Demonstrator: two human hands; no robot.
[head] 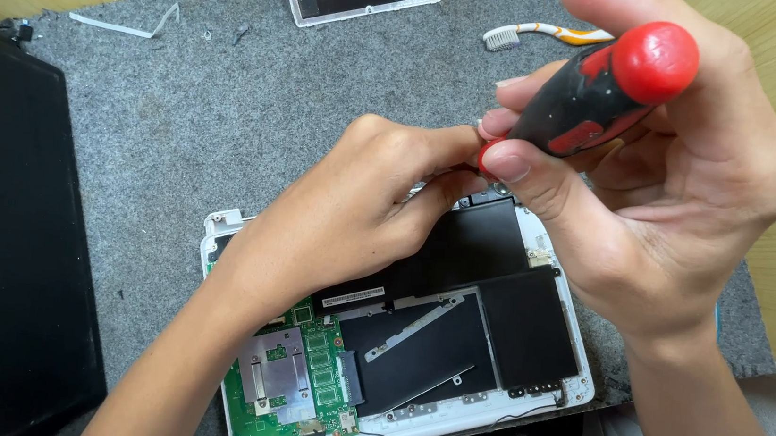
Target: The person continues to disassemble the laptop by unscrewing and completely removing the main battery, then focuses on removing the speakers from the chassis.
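Two hands over opened laptop [451, 347], lower centre of frame. Right hand [657, 178] closed around red-and-black screwdriver [599, 96], upper right; left hand [350, 214] fingers [428, 193] pinched at its tip. Apparently working a screw at upper edge; steady, upright tool needed.

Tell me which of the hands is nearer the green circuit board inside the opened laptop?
Left. The left hand hovers directly above the green circuit board, its forearm crossing over it. The right hand, gripping the red-and-black screwdriver, is up past the laptop's far right corner.
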